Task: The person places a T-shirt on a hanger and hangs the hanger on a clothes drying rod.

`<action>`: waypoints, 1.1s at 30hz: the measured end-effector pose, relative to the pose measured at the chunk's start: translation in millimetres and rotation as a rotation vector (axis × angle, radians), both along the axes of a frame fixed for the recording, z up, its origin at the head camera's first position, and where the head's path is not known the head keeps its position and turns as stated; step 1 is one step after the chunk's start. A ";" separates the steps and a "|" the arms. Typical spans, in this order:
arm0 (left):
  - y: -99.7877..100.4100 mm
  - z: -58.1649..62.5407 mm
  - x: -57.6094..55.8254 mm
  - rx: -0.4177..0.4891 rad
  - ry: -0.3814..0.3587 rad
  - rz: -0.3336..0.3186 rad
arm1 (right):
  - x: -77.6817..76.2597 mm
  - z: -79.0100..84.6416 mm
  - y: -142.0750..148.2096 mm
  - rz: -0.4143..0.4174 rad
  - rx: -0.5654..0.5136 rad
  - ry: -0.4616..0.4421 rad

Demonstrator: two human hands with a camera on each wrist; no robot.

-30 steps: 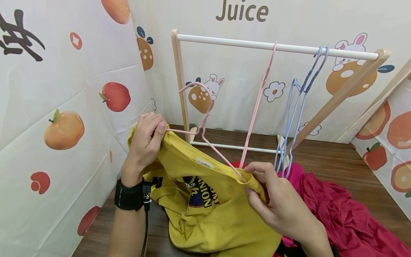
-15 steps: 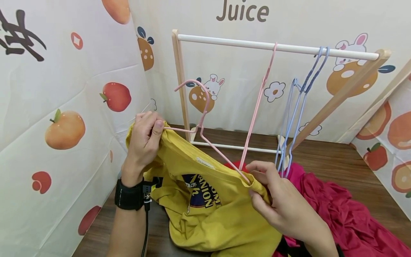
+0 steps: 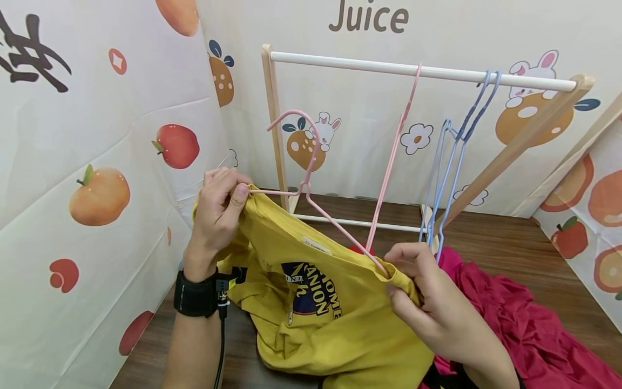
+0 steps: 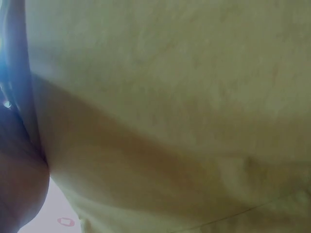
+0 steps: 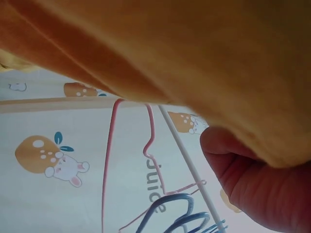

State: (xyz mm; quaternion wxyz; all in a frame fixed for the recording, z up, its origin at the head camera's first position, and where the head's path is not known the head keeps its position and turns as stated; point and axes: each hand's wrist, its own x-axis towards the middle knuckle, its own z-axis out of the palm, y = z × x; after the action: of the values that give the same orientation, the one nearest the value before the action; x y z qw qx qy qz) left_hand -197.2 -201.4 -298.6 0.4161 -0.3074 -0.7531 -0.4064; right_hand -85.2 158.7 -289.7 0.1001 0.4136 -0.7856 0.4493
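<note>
A yellow T-shirt (image 3: 359, 335) with a dark printed logo is held up by its neckline over the table. Inside the neck sits a pink hanger (image 3: 335, 221), its hook standing free above the collar. My left hand (image 3: 217, 216) grips the shirt's left shoulder together with the hanger's arm. At the other end of the neckline, my right hand (image 3: 432, 302) pinches the collar edge where the hanger's other arm goes into the shirt. Yellow cloth (image 4: 170, 97) fills most of the left wrist view. In the right wrist view, my thumb (image 5: 262, 184) presses the shirt's edge.
Behind stands a rack with a white rail (image 3: 340, 62) and wooden legs. Another pink hanger (image 3: 393, 156) and several blue hangers (image 3: 452, 162) hang from it. Crimson cloth (image 3: 525, 324) lies heaped on the dark wooden table (image 3: 491, 232) at right. Printed sheets (image 3: 112, 281) wall the sides.
The hanger's hook has risen slightly. My right hand has shifted a little to the right with the collar, which is drawn wider, while the left hand stays nearly in place.
</note>
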 end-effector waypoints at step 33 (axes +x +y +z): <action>4.9 -0.5 -3.7 0.084 -0.025 -0.078 | 6.1 -11.1 20.1 0.461 -0.104 -0.820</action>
State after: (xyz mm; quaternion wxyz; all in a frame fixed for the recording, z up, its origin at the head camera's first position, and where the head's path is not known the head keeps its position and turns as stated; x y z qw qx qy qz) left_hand -200.9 -196.5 -299.1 0.4028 -0.3138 -0.7280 -0.4575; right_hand -79.1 178.8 -300.8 -0.3001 0.3602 -0.6244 0.6248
